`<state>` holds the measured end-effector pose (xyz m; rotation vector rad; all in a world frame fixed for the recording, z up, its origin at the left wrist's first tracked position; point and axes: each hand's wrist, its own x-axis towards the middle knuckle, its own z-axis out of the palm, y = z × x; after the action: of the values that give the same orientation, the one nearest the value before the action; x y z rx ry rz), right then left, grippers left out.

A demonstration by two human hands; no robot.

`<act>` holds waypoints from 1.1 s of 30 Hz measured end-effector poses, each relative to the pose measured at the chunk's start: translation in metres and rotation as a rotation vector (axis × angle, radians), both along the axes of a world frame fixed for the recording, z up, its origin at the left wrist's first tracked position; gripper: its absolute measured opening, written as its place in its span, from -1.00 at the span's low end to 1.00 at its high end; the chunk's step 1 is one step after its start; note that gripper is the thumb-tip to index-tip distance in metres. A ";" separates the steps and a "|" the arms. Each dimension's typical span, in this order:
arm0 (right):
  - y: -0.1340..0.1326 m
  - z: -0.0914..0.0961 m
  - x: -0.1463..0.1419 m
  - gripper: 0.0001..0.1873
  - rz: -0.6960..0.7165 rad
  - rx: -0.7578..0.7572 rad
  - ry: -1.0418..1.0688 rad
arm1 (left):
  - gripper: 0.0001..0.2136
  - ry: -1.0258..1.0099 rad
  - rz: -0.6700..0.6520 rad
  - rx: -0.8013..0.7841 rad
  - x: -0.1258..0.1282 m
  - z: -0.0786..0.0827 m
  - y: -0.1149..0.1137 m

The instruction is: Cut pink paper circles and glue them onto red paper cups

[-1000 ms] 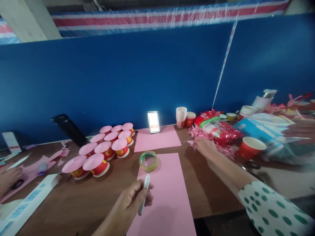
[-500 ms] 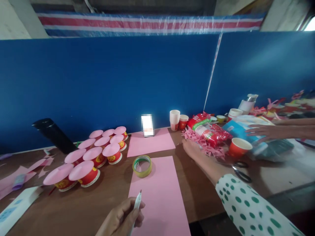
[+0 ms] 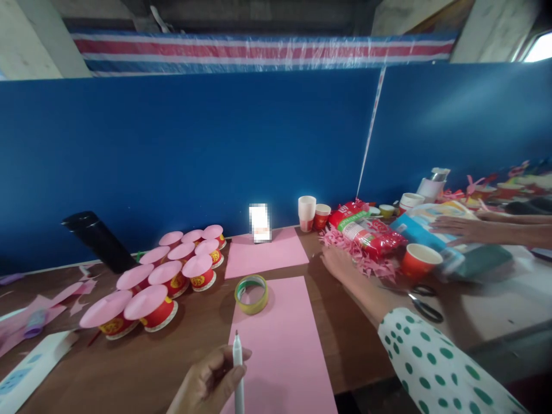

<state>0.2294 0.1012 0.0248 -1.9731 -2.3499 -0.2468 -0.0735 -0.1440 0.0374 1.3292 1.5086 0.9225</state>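
Observation:
My left hand (image 3: 211,379) is at the bottom edge, closed round a white pen (image 3: 237,368) that points upright over the near end of a long pink paper sheet (image 3: 280,339). A yellow-green tape roll (image 3: 251,293) lies at the sheet's far end. My right hand (image 3: 340,261), on an arm in a white sleeve with green dots, reaches out flat with fingers stretched. It touches the edge of a heap of pink paper shreds (image 3: 366,263), beside a red packet (image 3: 366,233).
Several red cups with pink paper lids (image 3: 172,276) stand at the left, a black flask (image 3: 97,241) behind them. A second pink sheet (image 3: 267,253) lies further back. A red paper cup (image 3: 417,261) and scissors (image 3: 420,305) are at the right, where another person's hand (image 3: 457,227) rests.
My left hand has drawn back toward me from the tape roll and the pen now stands upright. My right hand stays at the shreds. Another person's hand has come in at the right.

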 end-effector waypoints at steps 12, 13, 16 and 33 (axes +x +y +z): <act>-0.017 0.005 0.004 -0.73 0.009 0.047 0.066 | -0.74 -0.199 -0.029 -0.027 0.004 -0.006 0.000; -0.019 0.006 0.003 -0.73 0.011 0.056 0.077 | -0.74 -0.202 -0.026 -0.032 0.005 -0.006 0.000; -0.031 0.012 -0.001 -0.69 0.035 0.083 0.109 | -0.72 -0.196 -0.005 -0.036 0.007 -0.002 0.003; -0.175 0.018 -0.069 -0.17 0.874 -0.070 0.596 | -0.69 -0.863 0.288 -0.195 0.061 0.012 0.031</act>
<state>0.1607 -0.0735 0.0427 -0.7023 -2.4944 0.4115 -0.0120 -0.1127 0.0492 0.4500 1.0615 1.2744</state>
